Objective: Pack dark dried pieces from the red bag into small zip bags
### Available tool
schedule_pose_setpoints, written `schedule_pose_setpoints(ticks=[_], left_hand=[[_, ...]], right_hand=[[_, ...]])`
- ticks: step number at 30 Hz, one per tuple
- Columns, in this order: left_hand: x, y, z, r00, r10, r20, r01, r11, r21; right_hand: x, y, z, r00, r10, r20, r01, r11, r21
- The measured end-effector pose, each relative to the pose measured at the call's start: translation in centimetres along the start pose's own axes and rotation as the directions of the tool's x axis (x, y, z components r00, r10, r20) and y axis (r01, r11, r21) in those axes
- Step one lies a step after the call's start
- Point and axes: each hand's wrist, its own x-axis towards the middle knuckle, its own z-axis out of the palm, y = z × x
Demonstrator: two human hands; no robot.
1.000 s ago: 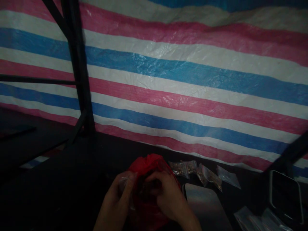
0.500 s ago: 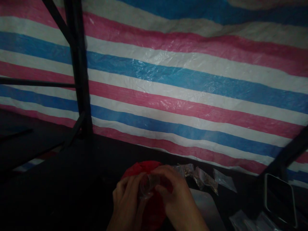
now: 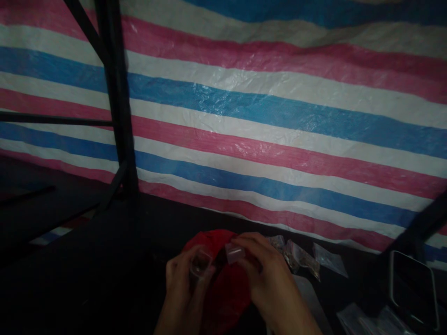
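Observation:
Between the thumb and fingers of my left hand is a small clear plastic container, its round mouth tilted up. Something small and dark seems to lie inside, too dim to name. My right hand pinches a short clear plastic cap, held apart from the container and to its right. Below and behind both hands lies a red plastic bag, partly covered by them.
Small zip bags with brownish contents and a flat clear bag lie to the right. Nearer are more clear bags and a dark-screened device. A grey flat object sits beside my right wrist. Striped sheeting hangs behind a black post.
The clear cap has come away from the container. My right hand has moved right with it, while my left hand keeps the container, now slightly lower and further left.

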Motion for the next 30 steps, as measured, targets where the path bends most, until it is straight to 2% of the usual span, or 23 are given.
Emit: schedule_pose_setpoints(ticks=[3, 5, 10, 14, 17, 21, 25, 27, 30], left_hand=[[0.8, 0.8, -0.9, 0.994, -0.028, -0.101, 0.029, 1.000, 0.011], [1.3, 1.2, -0.9, 0.995, -0.016, -0.096, 0.019, 0.999, 0.037], [1.4, 1.6, 0.2, 0.987, -0.095, 0.127, 0.095, 0.995, 0.005], [1.4, 2.1, 0.4, 0.974, -0.127, 0.185, 0.136, 0.990, -0.038], [1.8, 2.5, 0.0, 0.965, -0.178, 0.194, 0.197, 0.976, -0.087], [2.0, 3.0, -0.5, 0.945, -0.255, 0.204, 0.291, 0.940, -0.176], [1.3, 3.8, -0.4, 0.892, -0.392, 0.224, 0.450, 0.808, -0.380], [1.1, 4.0, -0.2, 0.885, -0.420, 0.200, 0.465, 0.781, -0.417], [1.0, 4.0, 0.0, 0.893, -0.418, 0.166, 0.448, 0.792, -0.415]], right_hand=[[0.6, 0.8, 0.8, 0.990, 0.113, 0.090, -0.099, 0.984, -0.145], [1.1, 1.2, 2.0, 0.982, 0.161, 0.101, -0.132, 0.961, -0.242], [2.0, 1.8, 4.6, 0.968, 0.243, 0.059, -0.189, 0.865, -0.466], [2.0, 1.9, 4.3, 0.959, 0.280, 0.048, -0.220, 0.837, -0.502], [1.7, 1.9, 3.5, 0.957, 0.285, 0.054, -0.226, 0.852, -0.473], [1.3, 2.1, 2.9, 0.957, 0.267, 0.111, -0.213, 0.912, -0.351], [0.5, 2.8, 3.3, 0.958, 0.250, 0.140, -0.229, 0.962, -0.150], [0.1, 3.3, 3.7, 0.964, 0.218, 0.153, -0.213, 0.976, -0.048], [-0.5, 3.8, 4.0, 0.963, 0.198, 0.183, -0.209, 0.977, 0.041]])
